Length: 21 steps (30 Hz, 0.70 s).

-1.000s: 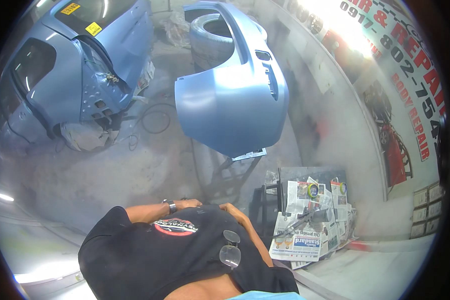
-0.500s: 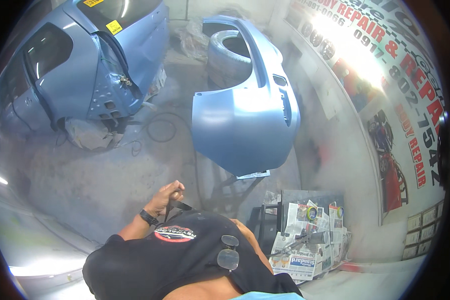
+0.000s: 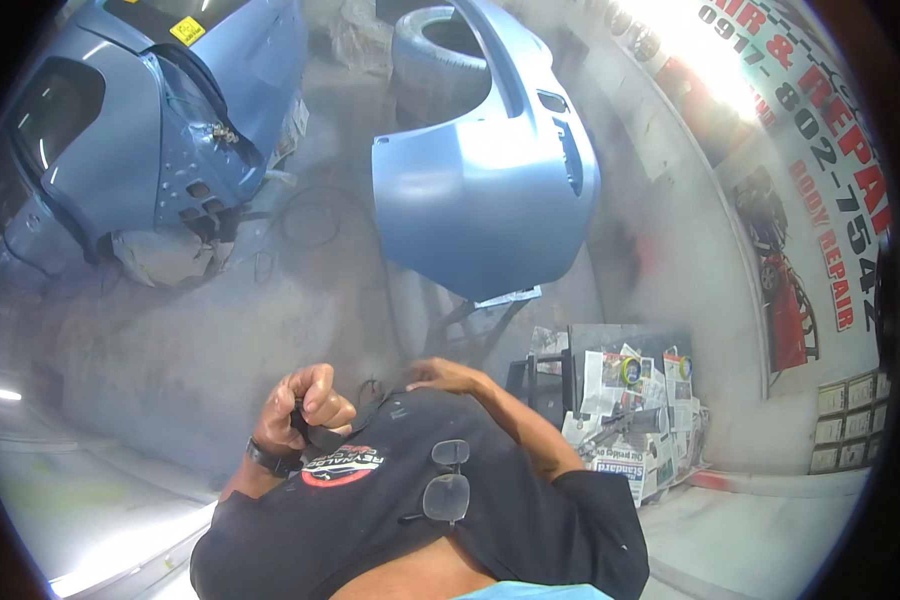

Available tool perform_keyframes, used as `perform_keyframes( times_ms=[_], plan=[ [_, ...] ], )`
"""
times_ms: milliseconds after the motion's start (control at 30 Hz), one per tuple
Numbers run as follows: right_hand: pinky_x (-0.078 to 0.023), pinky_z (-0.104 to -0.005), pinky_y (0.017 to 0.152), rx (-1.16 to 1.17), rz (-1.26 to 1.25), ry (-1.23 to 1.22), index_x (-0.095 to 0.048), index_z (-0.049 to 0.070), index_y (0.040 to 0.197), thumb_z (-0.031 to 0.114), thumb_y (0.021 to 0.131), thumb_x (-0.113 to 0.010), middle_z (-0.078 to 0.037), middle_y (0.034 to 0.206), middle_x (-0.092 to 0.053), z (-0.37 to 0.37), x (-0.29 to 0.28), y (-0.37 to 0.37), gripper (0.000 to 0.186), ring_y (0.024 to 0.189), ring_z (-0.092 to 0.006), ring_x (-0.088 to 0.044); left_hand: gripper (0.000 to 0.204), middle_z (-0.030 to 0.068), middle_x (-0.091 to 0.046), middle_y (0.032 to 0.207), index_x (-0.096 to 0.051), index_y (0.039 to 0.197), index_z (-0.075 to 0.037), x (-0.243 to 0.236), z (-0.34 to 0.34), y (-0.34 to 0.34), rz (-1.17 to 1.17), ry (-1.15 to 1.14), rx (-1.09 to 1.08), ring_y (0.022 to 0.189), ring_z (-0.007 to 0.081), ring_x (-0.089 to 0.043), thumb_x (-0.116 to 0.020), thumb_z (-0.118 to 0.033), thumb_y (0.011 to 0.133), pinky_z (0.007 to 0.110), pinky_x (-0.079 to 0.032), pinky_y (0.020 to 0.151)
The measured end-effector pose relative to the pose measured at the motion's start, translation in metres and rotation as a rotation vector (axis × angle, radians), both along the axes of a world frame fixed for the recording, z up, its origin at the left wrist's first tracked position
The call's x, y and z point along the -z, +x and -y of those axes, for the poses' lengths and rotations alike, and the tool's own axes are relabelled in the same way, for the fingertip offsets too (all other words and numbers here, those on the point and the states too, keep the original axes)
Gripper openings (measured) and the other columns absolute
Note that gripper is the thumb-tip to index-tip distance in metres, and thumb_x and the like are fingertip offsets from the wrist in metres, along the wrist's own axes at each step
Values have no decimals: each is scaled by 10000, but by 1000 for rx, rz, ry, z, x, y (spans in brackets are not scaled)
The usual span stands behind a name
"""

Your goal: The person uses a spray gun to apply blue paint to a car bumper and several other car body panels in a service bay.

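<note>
My left hand (image 3: 310, 405), with a black watch on its wrist, is raised in a fist before my belly. Its fingers are wrapped round a black strap (image 3: 322, 437). A loose length of the strap runs off toward the middle of my waist. My right hand (image 3: 442, 376) is bent in over the front of my belly, fingers loosely stretched to the left, with nothing visible in them. Part of its fingertips is hard to make out. Beyond my hands a light blue car bumper (image 3: 485, 205) rests on a dark stand (image 3: 460, 315).
A blue car body (image 3: 120, 170) stands at the far left. Behind the bumper lies a tire (image 3: 435, 60). To my right, a newspaper-covered table (image 3: 620, 340) holds a spray gun (image 3: 635, 422) and a tape roll (image 3: 631, 371). A hose (image 3: 310, 215) loops on the floor.
My left hand has come up and nearer with the strap. My right hand has swung from my right side to the front of my belly. The bumper and car sit higher in view.
</note>
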State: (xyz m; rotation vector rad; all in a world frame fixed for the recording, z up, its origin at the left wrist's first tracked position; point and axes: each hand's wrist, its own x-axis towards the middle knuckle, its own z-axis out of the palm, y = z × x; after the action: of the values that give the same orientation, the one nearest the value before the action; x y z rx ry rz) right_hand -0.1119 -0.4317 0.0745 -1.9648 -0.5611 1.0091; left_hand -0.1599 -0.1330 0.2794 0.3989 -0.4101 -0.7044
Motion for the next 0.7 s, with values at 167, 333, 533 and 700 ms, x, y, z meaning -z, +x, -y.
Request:
perform_keyframes(
  times_ms=[167,333,533,700],
  plan=[
    [-500,-448,973,-68,374,54,-205,135,1584,317,787,-827,-255,1372,-487,-59,-49,8,1027,1180,-437,-579,476,-74,-306,624,-463,842,-125,-17,-1,1,12,-87,105,591,87,-266,-689,-538,915,274,-211,530],
    [-474,-489,1022,257,435,-37,-125,121,1597,267,719,-866,-257,1404,-444,-64,-90,-15,1158,1242,-449,-528,438,-74,-362,682,-477,852,-122,-17,37,27,51,-114,299,627,79,-308,-677,-504,931,281,-253,576],
    [-474,-475,974,537,408,-16,-227,90,1458,250,766,-773,-234,1357,-440,-16,-83,-79,896,1171,-437,-546,479,-23,-455,780,-484,875,-64,-20,146,42,278,7,446,696,85,-405,-626,-513,968,247,-341,608],
    [-482,-481,894,955,389,22,-358,65,1285,193,784,-728,-222,1200,-499,51,-68,-147,636,1063,-438,-570,439,-30,-458,766,-514,903,-53,-27,230,19,320,-63,677,691,57,-383,-655,-463,965,232,-326,612]
  ],
)
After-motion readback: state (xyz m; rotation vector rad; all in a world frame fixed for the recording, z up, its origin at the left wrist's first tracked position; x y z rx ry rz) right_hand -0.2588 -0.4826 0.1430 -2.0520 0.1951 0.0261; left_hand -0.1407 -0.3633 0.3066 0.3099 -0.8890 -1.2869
